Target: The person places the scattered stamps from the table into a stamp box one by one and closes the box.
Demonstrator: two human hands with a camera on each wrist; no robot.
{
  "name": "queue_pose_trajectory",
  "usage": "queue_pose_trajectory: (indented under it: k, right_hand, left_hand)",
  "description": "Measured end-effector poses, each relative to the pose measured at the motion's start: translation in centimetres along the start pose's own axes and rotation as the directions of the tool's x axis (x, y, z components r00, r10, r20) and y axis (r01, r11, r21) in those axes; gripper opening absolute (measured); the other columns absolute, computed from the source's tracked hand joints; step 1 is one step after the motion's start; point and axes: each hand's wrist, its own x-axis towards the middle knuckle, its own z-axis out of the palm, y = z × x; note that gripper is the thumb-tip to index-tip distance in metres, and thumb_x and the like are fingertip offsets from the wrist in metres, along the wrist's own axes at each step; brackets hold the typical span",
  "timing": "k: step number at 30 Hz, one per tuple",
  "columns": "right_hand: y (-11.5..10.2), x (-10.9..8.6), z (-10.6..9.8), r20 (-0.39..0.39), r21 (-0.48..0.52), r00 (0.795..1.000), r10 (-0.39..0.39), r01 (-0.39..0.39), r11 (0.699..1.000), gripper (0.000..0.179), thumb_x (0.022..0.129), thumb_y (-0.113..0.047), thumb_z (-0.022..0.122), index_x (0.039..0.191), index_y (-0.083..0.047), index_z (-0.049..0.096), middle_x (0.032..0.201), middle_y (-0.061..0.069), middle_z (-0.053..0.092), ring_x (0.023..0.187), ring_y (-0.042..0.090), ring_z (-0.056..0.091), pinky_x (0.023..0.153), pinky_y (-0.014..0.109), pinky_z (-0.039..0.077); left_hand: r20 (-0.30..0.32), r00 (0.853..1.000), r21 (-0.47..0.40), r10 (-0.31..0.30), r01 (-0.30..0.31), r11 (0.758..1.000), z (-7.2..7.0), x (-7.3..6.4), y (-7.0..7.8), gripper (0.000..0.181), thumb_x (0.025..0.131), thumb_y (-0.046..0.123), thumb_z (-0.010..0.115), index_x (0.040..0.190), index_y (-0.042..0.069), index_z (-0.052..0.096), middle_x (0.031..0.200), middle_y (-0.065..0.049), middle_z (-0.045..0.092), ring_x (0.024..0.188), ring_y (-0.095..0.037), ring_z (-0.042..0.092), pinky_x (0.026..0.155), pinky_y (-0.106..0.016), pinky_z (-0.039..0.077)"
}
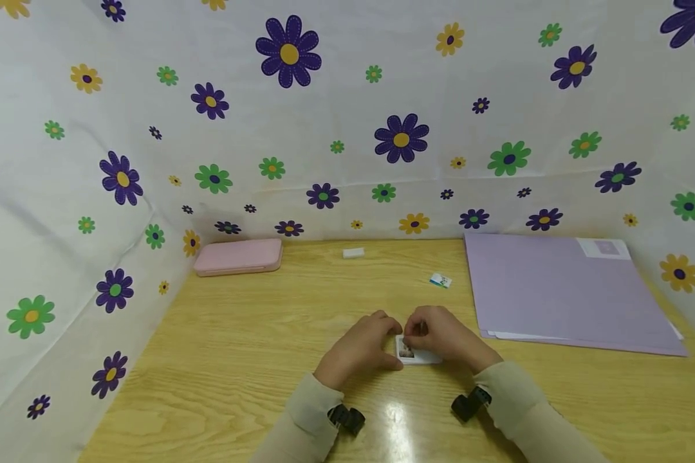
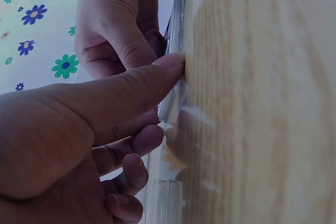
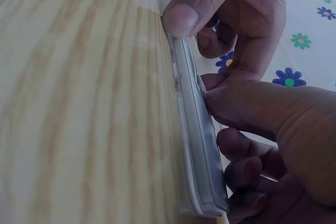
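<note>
A flat white phone-like slab (image 1: pixel 427 358) with a clear rim lies on the table between both hands, a small dark picture (image 1: pixel 406 352) at its left end. My left hand (image 1: pixel 361 347) holds that left end, thumb on the near edge and fingers at the far edge. In the left wrist view the thumb of the left hand (image 2: pixel 63 124) presses the slab's side. Over the slab, my right hand (image 1: pixel 443 334) has curled fingers, its thumb and forefinger pinching at the small dark picture. The right wrist view shows the right hand's thumb (image 3: pixel 241 103) against the slab's face; its fingertips are partly hidden.
At the back left is a pink case (image 1: pixel 239 256). A small white block (image 1: pixel 353 253) lies at the back middle, with a small white, blue and green packet (image 1: pixel 440 280) nearer the hands. Large lilac folders (image 1: pixel 562 289) cover the right side. A flowered cloth (image 1: pixel 347 116) encloses the table.
</note>
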Motion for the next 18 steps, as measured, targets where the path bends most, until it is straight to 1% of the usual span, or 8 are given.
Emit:
queue_pose_trajectory:
  k: [5, 9, 13, 15, 18]
  right_hand:
    - [-0.1, -0.2, -0.2, -0.014, -0.065, 1.0, -0.006, 0.005, 0.998, 0.006, 0.089, -0.011, 0.074, 0.085, -0.015, 0.077, 0.083, -0.01, 0.062, 0.075, 0.008, 0.055, 0.065, 0.026, 0.047]
    - [-0.4, -0.3, -0.3, -0.003, -0.09, 1.0, -0.003, 0.003, 0.996, 0.006, 0.088, -0.011, 0.074, 0.086, -0.015, 0.079, 0.082, -0.01, 0.063, 0.075, 0.007, 0.055, 0.064, 0.026, 0.047]
    - [-0.6, -0.5, -0.7, 0.019, -0.06, 1.0, -0.014, 0.015, 0.998, 0.006, 0.089, -0.013, 0.074, 0.088, -0.014, 0.079, 0.082, -0.01, 0.064, 0.074, 0.007, 0.056, 0.062, 0.026, 0.047]
    - [-0.6, -0.6, -1.0, 0.004, -0.032, 1.0, -0.023, 0.023, 0.999, 0.006, 0.09, -0.013, 0.074, 0.088, -0.015, 0.079, 0.083, -0.011, 0.064, 0.073, 0.008, 0.056, 0.062, 0.026, 0.047]
    - [-0.7, -0.6, -1.5, -0.041, 0.018, 0.998, -0.054, 0.055, 0.998, 0.006, 0.091, -0.013, 0.073, 0.089, -0.014, 0.079, 0.083, -0.01, 0.065, 0.071, 0.01, 0.055, 0.06, 0.027, 0.047]
  left_hand:
    - [-0.004, 1.0, 0.006, 0.001, -0.001, 1.0, 0.2, 0.1, 0.1, 0.054, 0.077, 0.03, 0.087, 0.122, 0.011, 0.066, 0.112, 0.003, 0.058, 0.104, -0.016, 0.056, 0.093, -0.028, 0.045]
    - [-0.003, 1.0, 0.006, 0.001, -0.001, 1.0, 0.2, 0.1, 0.2, 0.053, 0.077, 0.032, 0.087, 0.122, 0.012, 0.066, 0.113, 0.004, 0.058, 0.105, -0.016, 0.055, 0.093, -0.028, 0.045]
    - [0.004, 1.0, 0.006, -0.014, 0.014, 1.0, 0.2, -0.1, 0.3, 0.053, 0.078, 0.032, 0.086, 0.122, 0.012, 0.065, 0.114, 0.003, 0.058, 0.106, -0.017, 0.055, 0.094, -0.03, 0.045]
    - [0.004, 1.0, 0.008, -0.017, 0.017, 1.0, 0.2, -0.1, 0.3, 0.053, 0.078, 0.031, 0.086, 0.123, 0.011, 0.065, 0.115, 0.002, 0.058, 0.107, -0.018, 0.055, 0.095, -0.031, 0.045]
    - [0.002, 1.0, 0.007, -0.014, 0.014, 1.0, 0.0, -0.2, 0.4, 0.053, 0.078, 0.03, 0.086, 0.123, 0.01, 0.065, 0.115, 0.001, 0.058, 0.107, -0.019, 0.055, 0.095, -0.031, 0.045]
